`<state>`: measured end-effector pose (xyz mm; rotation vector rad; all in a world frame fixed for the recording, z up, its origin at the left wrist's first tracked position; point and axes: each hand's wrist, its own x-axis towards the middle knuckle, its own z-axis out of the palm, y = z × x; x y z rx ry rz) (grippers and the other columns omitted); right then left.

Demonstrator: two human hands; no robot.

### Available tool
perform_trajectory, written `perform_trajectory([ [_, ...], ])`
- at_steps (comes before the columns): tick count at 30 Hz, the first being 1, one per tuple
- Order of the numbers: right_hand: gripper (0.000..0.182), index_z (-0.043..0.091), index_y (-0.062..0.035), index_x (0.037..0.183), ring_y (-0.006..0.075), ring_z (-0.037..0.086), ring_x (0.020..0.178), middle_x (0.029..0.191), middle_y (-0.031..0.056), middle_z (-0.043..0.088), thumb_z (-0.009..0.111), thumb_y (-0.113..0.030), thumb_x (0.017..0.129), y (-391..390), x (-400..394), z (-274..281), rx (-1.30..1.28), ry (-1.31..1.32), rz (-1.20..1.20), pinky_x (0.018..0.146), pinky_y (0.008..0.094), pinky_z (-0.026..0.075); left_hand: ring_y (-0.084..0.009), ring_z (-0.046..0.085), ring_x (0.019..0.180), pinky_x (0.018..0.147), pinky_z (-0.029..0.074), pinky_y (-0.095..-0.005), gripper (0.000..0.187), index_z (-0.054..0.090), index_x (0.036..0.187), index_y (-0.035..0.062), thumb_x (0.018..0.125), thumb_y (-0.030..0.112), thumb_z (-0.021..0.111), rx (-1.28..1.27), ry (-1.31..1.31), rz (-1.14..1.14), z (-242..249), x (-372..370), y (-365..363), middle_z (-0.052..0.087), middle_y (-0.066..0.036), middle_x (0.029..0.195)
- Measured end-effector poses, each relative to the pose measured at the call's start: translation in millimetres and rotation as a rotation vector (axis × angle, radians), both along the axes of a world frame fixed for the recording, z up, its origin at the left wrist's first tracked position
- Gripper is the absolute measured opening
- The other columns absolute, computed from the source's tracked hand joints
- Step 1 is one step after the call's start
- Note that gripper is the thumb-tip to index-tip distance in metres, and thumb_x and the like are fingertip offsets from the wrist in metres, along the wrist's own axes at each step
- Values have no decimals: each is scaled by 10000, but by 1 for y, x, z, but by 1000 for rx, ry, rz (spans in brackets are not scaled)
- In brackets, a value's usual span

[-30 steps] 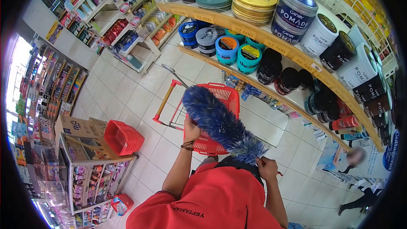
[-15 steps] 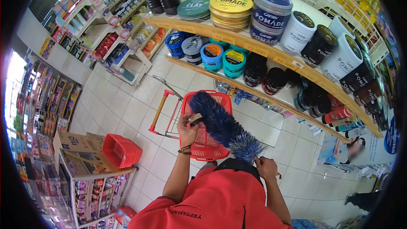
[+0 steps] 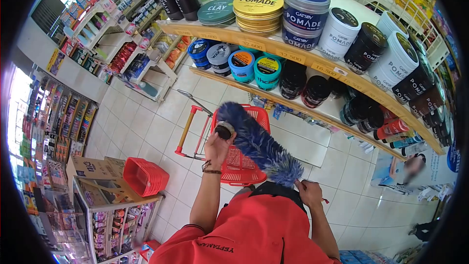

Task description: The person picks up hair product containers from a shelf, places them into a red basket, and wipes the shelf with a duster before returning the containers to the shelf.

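Note:
Between the fingers of my left hand [image 3: 216, 150] is a small round jar [image 3: 224, 130], its dark face turned up toward me. My right hand [image 3: 309, 191] grips the near end of a fluffy blue duster [image 3: 259, 144]; the handle itself is mostly hidden. The duster slants up and left, its far end close beside the jar. Below both lies a red shopping basket [image 3: 241, 173] on a trolley frame [image 3: 188, 127]. Beyond my hands, the shelf [image 3: 273, 44] bears yellow pomade tins [image 3: 258, 11], a green clay tin [image 3: 216, 11] and blue-lidded pomade jars [image 3: 306, 14].
A lower shelf holds more jars, including a turquoise one [image 3: 267, 72]. Stacked red baskets [image 3: 145, 176] sit on a display rack at the left, beside a cardboard box [image 3: 90, 170]. White tiled floor [image 3: 161, 139] runs between the racks. A person's dark-clad leg shows at the far right.
My left hand has turned the jar so its dark round face shows more. The duster remains in my right hand, nearly in the same place. The view has shifted slightly.

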<state>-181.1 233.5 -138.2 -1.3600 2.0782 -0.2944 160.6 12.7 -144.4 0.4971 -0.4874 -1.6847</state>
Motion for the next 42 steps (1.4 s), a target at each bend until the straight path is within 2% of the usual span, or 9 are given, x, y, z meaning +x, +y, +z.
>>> perform_trajectory([
  [4,502,770,-105,802,394,703,696,696,159,702,626,-558,961,-3,1,9,-39,0,67,655,497,542,-264,624,1186,1028,482,-431,451,560,1371,15,1088,363,512,201,82,71,4,-8,-9,665,-126,1317],
  [7,485,738,-85,743,378,676,624,641,148,671,676,-521,947,-4,-4,17,-105,121,85,597,466,513,-140,560,756,690,421,-323,230,593,954,134,1059,333,639,344,-277,144,-29,-10,-20,565,22,772],
  [12,514,761,-116,749,394,701,656,658,152,692,648,-579,941,0,-16,15,-49,57,103,613,487,551,-157,603,831,743,458,-350,381,627,945,155,1043,523,612,469,-187,127,-49,-5,-17,616,8,823],
  [15,536,749,-106,763,404,698,685,673,165,689,630,-595,950,7,-20,4,-19,189,16,644,500,543,-265,660,1084,985,532,-449,603,636,1266,123,1073,644,403,657,-348,98,-57,-5,-12,705,-80,1179],
  [20,538,790,-147,824,393,726,800,763,141,737,593,-633,946,12,-11,14,77,82,109,741,507,575,-214,653,1161,936,543,-405,648,576,1439,102,1074,621,442,288,-54,140,-76,-11,-1,681,-62,1334],
  [26,595,774,-166,829,396,733,831,804,124,753,514,-680,976,10,-18,-5,94,110,9,767,516,583,-188,649,937,819,573,-359,467,624,1061,142,1034,603,560,385,-238,186,-73,-10,-2,651,-39,992],
  [29,622,794,-209,979,394,740,913,894,117,770,441,-720,988,10,-16,-24,125,22,138,818,509,593,-273,667,1191,1056,540,-454,566,585,1433,110,1081,539,472,280,61,110,-67,-20,-7,694,-86,1309],
  [38,782,794,-246,1095,398,717,1072,1075,179,758,285,-827,972,-10,-27,-11,265,-95,185,880,528,580,-212,641,930,792,572,-399,331,567,1219,60,1007,300,653,255,-340,89,-90,20,-17,624,-66,1011],
  [42,552,743,-97,1188,346,754,927,963,236,752,688,-560,894,-22,-8,-61,-227,-169,146,852,493,578,-226,654,937,774,582,-393,354,532,1255,63,978,230,676,60,-469,-26,-72,-14,-13,638,-96,1049],
])
